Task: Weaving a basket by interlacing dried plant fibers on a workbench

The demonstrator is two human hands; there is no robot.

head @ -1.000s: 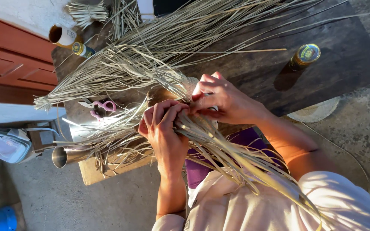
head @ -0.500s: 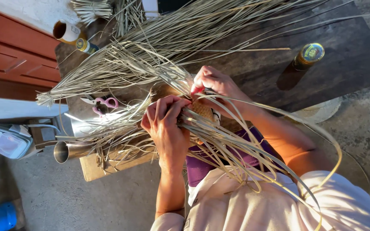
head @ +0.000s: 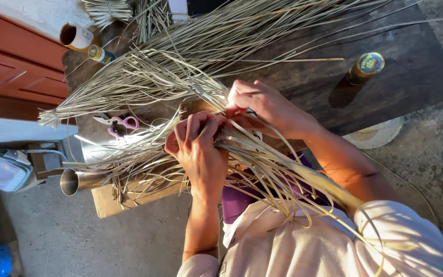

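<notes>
Hands working dried straw strands (head: 262, 164) over a dark surface (head: 411, 82)

The woven core is hidden under fingers; left hand (head: 198, 151) clasps the strands, right hand (head: 262, 105), at one o'clock from it, pinches strands.

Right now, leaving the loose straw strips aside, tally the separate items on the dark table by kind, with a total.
Bottles with gold caps: 2, one right, one top left
Pink-handled scissors: 1
Metal cups: 1
Open cardboard tubes: 1
Total: 5
</notes>
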